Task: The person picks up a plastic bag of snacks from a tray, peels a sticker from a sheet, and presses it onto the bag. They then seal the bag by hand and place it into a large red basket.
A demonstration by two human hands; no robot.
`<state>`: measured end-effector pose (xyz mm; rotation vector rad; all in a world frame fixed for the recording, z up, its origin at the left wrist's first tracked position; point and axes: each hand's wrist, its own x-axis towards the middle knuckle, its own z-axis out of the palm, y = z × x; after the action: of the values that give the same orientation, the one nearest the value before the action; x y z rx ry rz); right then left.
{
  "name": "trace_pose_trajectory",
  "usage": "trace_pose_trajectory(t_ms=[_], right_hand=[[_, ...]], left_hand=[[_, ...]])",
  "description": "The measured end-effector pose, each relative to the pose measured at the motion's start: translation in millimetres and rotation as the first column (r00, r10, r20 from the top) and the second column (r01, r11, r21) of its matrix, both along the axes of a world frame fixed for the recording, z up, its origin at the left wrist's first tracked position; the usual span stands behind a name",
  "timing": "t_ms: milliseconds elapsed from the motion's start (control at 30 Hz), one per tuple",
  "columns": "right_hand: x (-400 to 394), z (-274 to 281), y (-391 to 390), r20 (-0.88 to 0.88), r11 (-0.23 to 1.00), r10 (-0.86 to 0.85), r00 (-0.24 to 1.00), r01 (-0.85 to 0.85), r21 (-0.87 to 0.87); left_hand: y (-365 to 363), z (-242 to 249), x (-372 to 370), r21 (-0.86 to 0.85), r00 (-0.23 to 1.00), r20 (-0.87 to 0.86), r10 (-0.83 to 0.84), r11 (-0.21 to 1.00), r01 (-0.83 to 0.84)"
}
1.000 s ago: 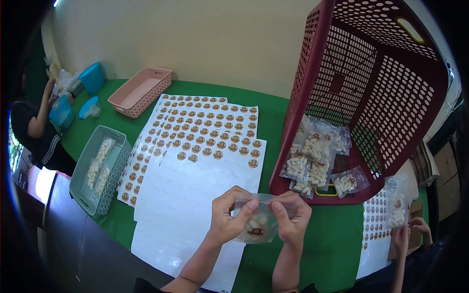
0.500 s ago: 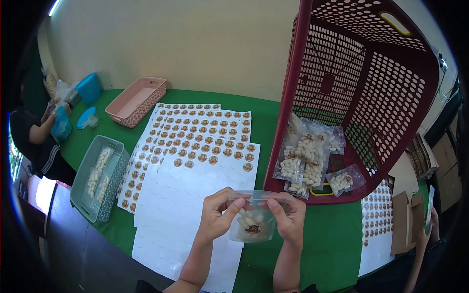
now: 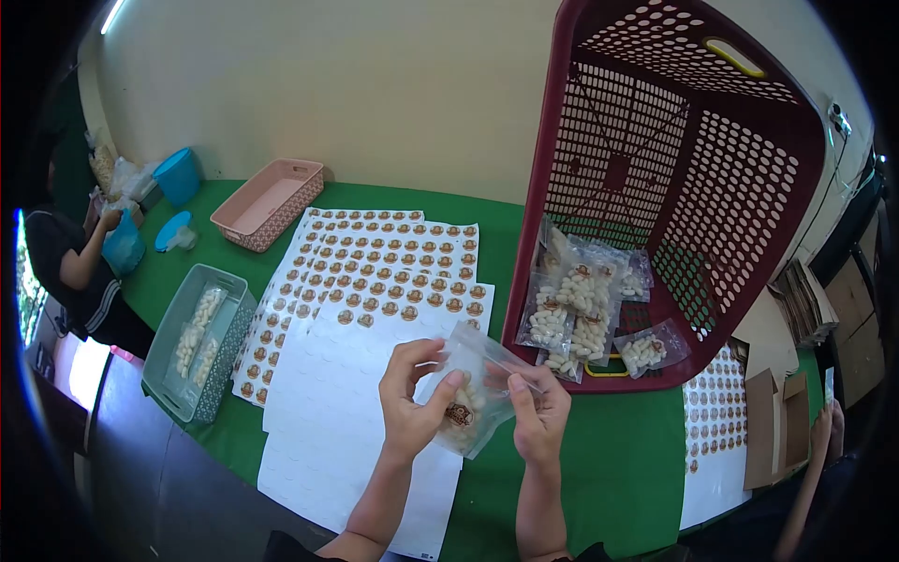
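Note:
Between my hands is a clear zip pouch holding pale oval pieces, with a brown label on its front. The pouch is tilted, its top edge slanting down to the right. My left hand grips its left side, thumb on the front near the label. My right hand pinches its upper right corner. Beneath lie large white sticker sheets, with rows of brown labels at the far part and bare backing nearer me. Similar filled pouches are piled in a maroon basket lying on its side.
A green-grey basket with filled pouches stands left, a pink basket behind it. A person handles a blue bag at far left. At right, another person's hands are near a cardboard box and another sticker sheet.
The pouch has turned from roughly upright to tilted. My left hand has shifted from its top corner to its side, while my right hand keeps the other corner. The view has shifted slightly.

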<state>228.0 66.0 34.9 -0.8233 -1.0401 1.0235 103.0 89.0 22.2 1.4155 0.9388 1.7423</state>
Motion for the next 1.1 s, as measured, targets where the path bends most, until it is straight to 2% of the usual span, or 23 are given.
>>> trace_pose_trajectory(t_ms=[100, 133, 167, 200, 233, 267, 333, 400, 433, 467, 500, 533, 567, 600, 633, 667, 733, 767, 833, 933, 1000, 1067, 1100], right_hand=[[-1.3, 1.2, -7.5, 0.045, 0.998, -0.054, 0.997, 0.055, -0.006], [-1.7, 1.1, -10.9, 0.038, 0.998, -0.056, 0.998, 0.056, 0.002], [-2.3, 0.2, -15.7, 0.063, 0.998, -0.054, 0.997, 0.056, -0.029], [-2.6, -0.9, -19.8, 0.088, 0.996, -0.053, 0.995, 0.059, -0.061], [-3.4, -3.9, -20.2, 0.209, 0.992, -0.033, 0.977, 0.006, 0.129], [-5.7, 0.0, -25.8, 0.204, 0.991, -0.038, 0.978, 0.011, 0.131], [-13.7, 12.0, -37.3, 0.515, 0.942, 0.107, 0.851, -0.253, 0.222], [-16.4, 4.8, -44.9, 0.499, 0.945, 0.131, 0.857, -0.261, 0.2], [-14.1, 1.8, -48.2, 0.451, 0.963, 0.045, 0.891, -0.159, 0.219], [-12.8, -0.8, -49.5, 0.401, 0.971, -0.044, 0.915, -0.056, 0.234], [-20.3, -3.3, -47.2, 0.275, 0.951, -0.265, 0.924, 0.202, 0.235], [-18.1, -1.5, -46.8, 0.269, 0.948, -0.271, 0.924, 0.208, 0.24], [-13.2, 1.7, -45.6, 0.256, 0.967, -0.207, 0.944, 0.158, 0.2], [-8.9, 2.8, -45.5, 0.242, 0.982, -0.139, 0.96, 0.103, 0.158], [-6.5, 0.4, -46.1, 0.201, 0.986, -0.049, 0.978, 0.015, 0.164], [-5.7, -0.9, -49.3, 0.205, 0.987, -0.05, 0.978, 0.016, 0.162], [-3.2, -3.2, -57.5, 0.165, 0.985, 0.128, 0.978, -0.144, 0.09], [-4.6, -0.7, -58.9, 0.174, 0.988, 0.042, 0.984, -0.067, 0.141], [-2.3, 1.2, -63.7, 0.136, 0.995, 0.023, 0.99, -0.036, 0.092], [-0.7, 13.0, -67.8, 0.054, 0.999, 0.051, 0.997, -0.051, -0.005], [1.8, 15.2, -67.0, 0.008, 0.994, 0.098, 0.995, -0.098, -0.051], [5.7, 8.9, -63.7, 0.163, 0.983, 0.17, 0.972, -0.18, 0.045], [3.8, 8.3, -63.9, 0.159, 0.983, 0.168, 0.973, -0.177, 0.044]], left_hand=[[-10.9, 3.4, -1.0, -0.022, 0.994, 0.049, 0.099, 0.995, -0.098], [-15.3, -5.6, -11.1, 0.127, 0.973, -0.216, 0.083, 0.99, -0.056], [-19.1, -9.3, -17.1, 0.256, 0.879, -0.466, 0.101, 0.966, 0.025], [-23.5, -4.8, -13.9, 0.262, 0.876, -0.472, 0.1, 0.965, 0.031], [-30.2, 2.2, -7.2, 0.158, 0.954, -0.294, -0.062, 0.981, 0.112], [-36.7, 9.1, -3.6, 0.067, 0.974, -0.088, -0.208, 0.975, 0.214], [-43.1, 13.6, -5.1, 0.088, 0.972, -0.138, -0.191, 0.975, 0.205], [-49.4, 3.9, -10.1, -0.053, 0.967, 0.103, -0.232, 0.97, 0.238], [-56.0, 11.4, -11.6, -0.253, 0.95, 0.26, -0.172, 0.938, 0.239], [-58.8, 9.1, -13.9, -0.248, 0.95, 0.254, -0.181, 0.937, 0.245], [-61.1, 9.6, -15.5, -0.208, 0.943, 0.259, -0.208, 0.942, 0.265], [-63.3, 13.8, -15.9, -0.17, 0.936, 0.265, -0.233, 0.944, 0.283], [-70.4, 20.6, -8.0, -0.148, 0.9, 0.385, -0.207, 0.948, 0.282], [-72.7, 18.4, -10.3, -0.147, 0.9, 0.383, -0.21, 0.948, 0.284], [-75.7, 13.2, -14.2, -0.167, 0.955, 0.176, -0.237, 0.949, 0.266], [-78.3, 9.6, -15.4, -0.183, 0.966, -0.036, -0.256, 0.952, 0.246], [-82.7, 8.1, -12.1, -0.154, 0.963, 0.036, -0.267, 0.95, 0.27], [-83.8, 8.6, -10.7, -0.157, 0.951, 0.108, -0.289, 0.94, 0.304], [-84.4, 15.1, -10.4, -0.11, 0.905, 0.198, -0.376, 0.909, 0.401], [-84.1, 20.9, -15.9, -0.2, 0.927, 0.08, -0.367, 0.905, 0.376], [-84.7, 23.6, -19.5, -0.221, 0.928, 0.114, -0.355, 0.902, 0.372], [-81.5, 16.0, -29.3, -0.253, 0.925, 0.077, -0.373, 0.89, 0.38], [-80.8, 17.6, -25.7, -0.256, 0.924, 0.075, -0.375, 0.888, 0.381]])
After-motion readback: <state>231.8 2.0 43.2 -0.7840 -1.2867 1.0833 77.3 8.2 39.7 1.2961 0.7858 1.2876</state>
